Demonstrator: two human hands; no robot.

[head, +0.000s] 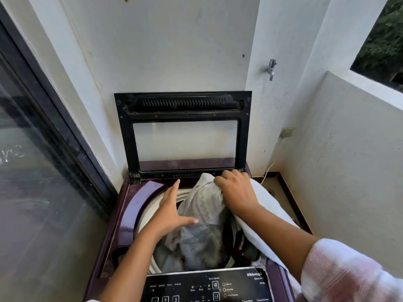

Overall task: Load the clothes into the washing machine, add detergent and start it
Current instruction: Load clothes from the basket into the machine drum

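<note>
At six o'clock, nearest the viewer, lies the control panel [207, 286] of the washing machine [128, 205]; its lights are too small to read. Just beyond, in the drum at the centre, the clothes [205, 203] are heaped up past the rim. The left hand [170, 208], at nine o'clock of the heap, lies flat with fingers straight against the fabric. The right hand [235, 190], at one o'clock, has its fingers curled into a grey patterned piece, and a white towel [268, 197] hangs under that forearm over the machine's three-o'clock edge. Farther back, the lid [183, 105] stands upright at twelve o'clock. Loading looks nearly finished, I judge. No detergent is in sight, so adding it, closing the lid and starting remain.
</note>
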